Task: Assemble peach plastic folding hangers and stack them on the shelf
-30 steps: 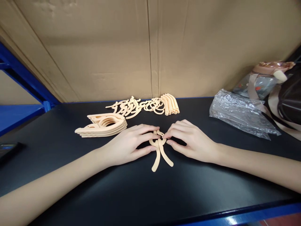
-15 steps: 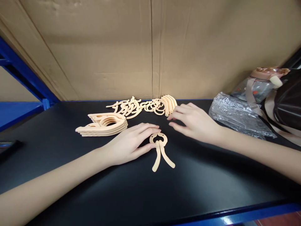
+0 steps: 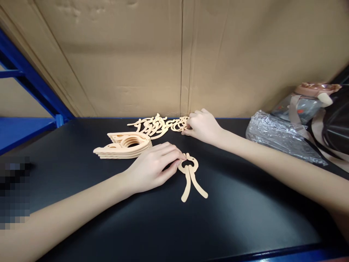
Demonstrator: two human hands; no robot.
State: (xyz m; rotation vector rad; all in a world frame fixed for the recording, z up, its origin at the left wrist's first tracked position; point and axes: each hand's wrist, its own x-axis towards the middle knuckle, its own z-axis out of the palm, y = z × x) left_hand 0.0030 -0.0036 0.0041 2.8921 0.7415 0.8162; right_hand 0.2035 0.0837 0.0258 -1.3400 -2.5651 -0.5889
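I have my left hand bent, fingertips on the ring; I can't tell if they pinch it. The ring lies flat on the black table, its two legs pointing at me. My right hand is curled at the back, by the small bits. I can't tell if it holds any. The stack sits left.

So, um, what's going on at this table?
A person's left hand touches a flat beige piece with two curved legs lying on the black table. Their right hand is farther back, beside loose beige parts; its grip is unclear. A stack of beige pieces sits near the left hand, and crumpled clear plastic lies off to the right.
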